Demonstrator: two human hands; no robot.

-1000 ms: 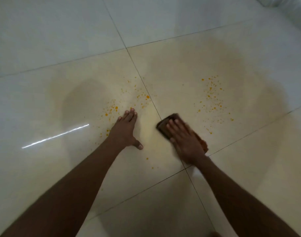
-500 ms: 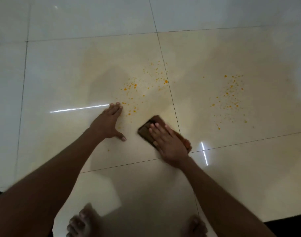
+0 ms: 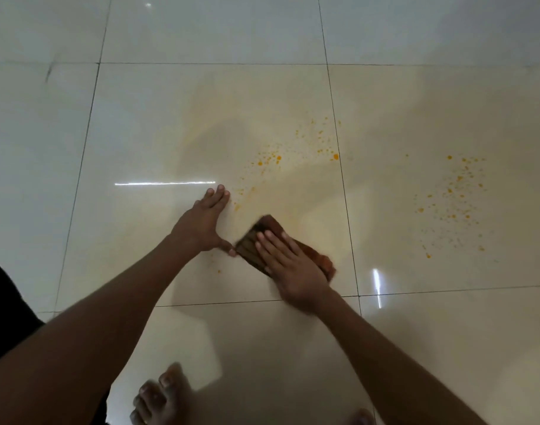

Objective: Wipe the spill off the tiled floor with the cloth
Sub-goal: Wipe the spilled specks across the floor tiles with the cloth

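Note:
A folded brown cloth [image 3: 256,240] lies flat on the glossy cream tiled floor [image 3: 139,133]. My right hand [image 3: 290,268] presses down on it with fingers spread and flat. Just left of the cloth, my left hand [image 3: 201,222] rests palm-down on the tile, its thumb almost touching the cloth's edge. Orange spill droplets [image 3: 274,159] speckle the tile beyond both hands. A second patch of orange droplets [image 3: 455,197] dots the tile to the right. A faint yellowish smear surrounds both patches.
My bare feet [image 3: 158,400] stand on the tile at the bottom edge. Dark clothing [image 3: 4,302] shows at the far left. Bright light reflections streak the floor near my left hand and at the right grout line.
The cloth under my right hand has slid left across the tile, close to my left thumb. The view has tilted down, bringing my feet into sight.

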